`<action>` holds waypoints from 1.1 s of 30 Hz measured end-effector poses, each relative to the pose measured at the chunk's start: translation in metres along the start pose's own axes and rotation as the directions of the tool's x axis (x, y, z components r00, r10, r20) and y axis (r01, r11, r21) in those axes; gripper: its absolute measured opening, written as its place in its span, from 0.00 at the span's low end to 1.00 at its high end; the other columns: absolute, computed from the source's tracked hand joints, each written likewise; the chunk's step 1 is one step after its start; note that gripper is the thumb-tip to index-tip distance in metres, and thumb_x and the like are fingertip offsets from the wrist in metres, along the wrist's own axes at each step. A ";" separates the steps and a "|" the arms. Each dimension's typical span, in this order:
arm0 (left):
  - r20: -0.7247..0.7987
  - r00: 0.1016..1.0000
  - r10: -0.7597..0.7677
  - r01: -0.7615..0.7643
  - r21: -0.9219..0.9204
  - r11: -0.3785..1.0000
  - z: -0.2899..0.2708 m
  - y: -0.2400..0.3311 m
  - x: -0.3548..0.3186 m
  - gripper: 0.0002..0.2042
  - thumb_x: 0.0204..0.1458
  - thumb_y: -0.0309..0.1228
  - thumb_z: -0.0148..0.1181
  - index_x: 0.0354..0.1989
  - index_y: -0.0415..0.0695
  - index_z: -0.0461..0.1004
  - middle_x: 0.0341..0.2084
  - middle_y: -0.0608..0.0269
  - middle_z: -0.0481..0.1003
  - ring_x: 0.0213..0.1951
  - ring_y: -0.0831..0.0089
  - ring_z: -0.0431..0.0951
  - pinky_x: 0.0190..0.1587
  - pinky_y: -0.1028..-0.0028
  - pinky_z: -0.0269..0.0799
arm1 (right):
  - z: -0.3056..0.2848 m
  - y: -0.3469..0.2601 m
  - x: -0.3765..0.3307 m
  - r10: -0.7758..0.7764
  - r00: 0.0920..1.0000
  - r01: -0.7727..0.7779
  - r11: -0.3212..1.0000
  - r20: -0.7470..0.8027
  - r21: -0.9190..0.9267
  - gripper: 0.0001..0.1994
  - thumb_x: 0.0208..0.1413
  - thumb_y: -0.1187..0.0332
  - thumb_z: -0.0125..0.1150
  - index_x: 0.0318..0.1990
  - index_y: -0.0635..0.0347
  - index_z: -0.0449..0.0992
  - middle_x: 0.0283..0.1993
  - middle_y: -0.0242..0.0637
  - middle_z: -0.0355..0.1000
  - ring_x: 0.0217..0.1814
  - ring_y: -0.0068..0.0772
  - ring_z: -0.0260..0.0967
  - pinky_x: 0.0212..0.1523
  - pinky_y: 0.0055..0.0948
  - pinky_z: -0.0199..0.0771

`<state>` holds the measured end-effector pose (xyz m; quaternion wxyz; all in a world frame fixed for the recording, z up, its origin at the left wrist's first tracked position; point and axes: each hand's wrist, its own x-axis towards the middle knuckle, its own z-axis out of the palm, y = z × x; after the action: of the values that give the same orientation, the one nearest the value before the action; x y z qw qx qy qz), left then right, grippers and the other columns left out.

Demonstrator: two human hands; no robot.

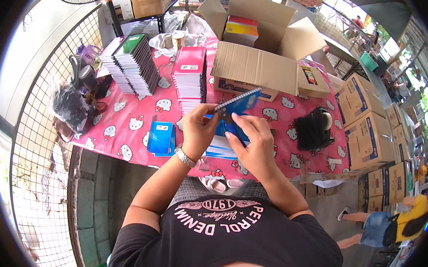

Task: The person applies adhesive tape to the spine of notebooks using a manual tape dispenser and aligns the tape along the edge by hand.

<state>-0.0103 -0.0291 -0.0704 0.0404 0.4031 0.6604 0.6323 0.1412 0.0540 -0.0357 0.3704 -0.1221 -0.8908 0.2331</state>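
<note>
Now both hands hold a blue spiral notebook [238, 104] just above the bench [127, 124], in front of the open cardboard box [256, 63]. The left hand [198, 130] has its fingers closed on the lower left corner of the notebook; the right hand [252, 143] presses from below and the side, fingers together around the cover. I judge the notebook to be light and thin, with a soft cover that bends easily and may slide a little. It is best taken near the wire spine, where it is stiffest. A small stack of blue notebooks [161, 138] lies near the left hand.
</note>
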 end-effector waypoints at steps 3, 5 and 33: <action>-0.084 0.939 0.334 -0.309 0.225 0.924 -0.005 0.010 0.000 0.10 0.50 0.15 0.62 0.41 0.37 0.79 0.34 0.57 0.81 0.31 0.71 0.83 0.33 0.75 0.79 | -0.005 0.000 -0.003 0.264 0.931 -0.361 0.780 0.254 0.512 0.22 0.55 0.66 0.66 0.55 0.65 0.74 0.46 0.41 0.75 0.45 0.37 0.73 0.50 0.32 0.71; -0.124 0.887 0.445 -0.393 0.302 0.868 -0.012 0.009 0.001 0.12 0.46 0.16 0.64 0.40 0.40 0.79 0.34 0.56 0.80 0.34 0.63 0.83 0.36 0.71 0.78 | -0.005 0.000 -0.001 0.327 0.746 -0.656 0.207 0.580 0.726 0.21 0.57 0.66 0.65 0.56 0.66 0.74 0.45 0.41 0.75 0.43 0.33 0.74 0.49 0.29 0.73; 0.416 0.789 0.452 -0.596 0.343 0.726 -0.033 -0.010 0.003 0.15 0.47 0.25 0.65 0.45 0.44 0.76 0.45 0.57 0.75 0.48 0.56 0.74 0.51 0.60 0.70 | -0.017 0.334 -0.151 0.608 0.777 -0.479 0.407 -0.161 -0.777 0.13 0.52 0.66 0.66 0.44 0.59 0.77 0.45 0.47 0.72 0.52 0.48 0.70 0.53 0.44 0.73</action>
<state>-0.0353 -0.0529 -0.0711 -0.1371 0.6647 0.6321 0.3738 0.2733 0.2876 -0.2854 0.1145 -0.5363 -0.8337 -0.0643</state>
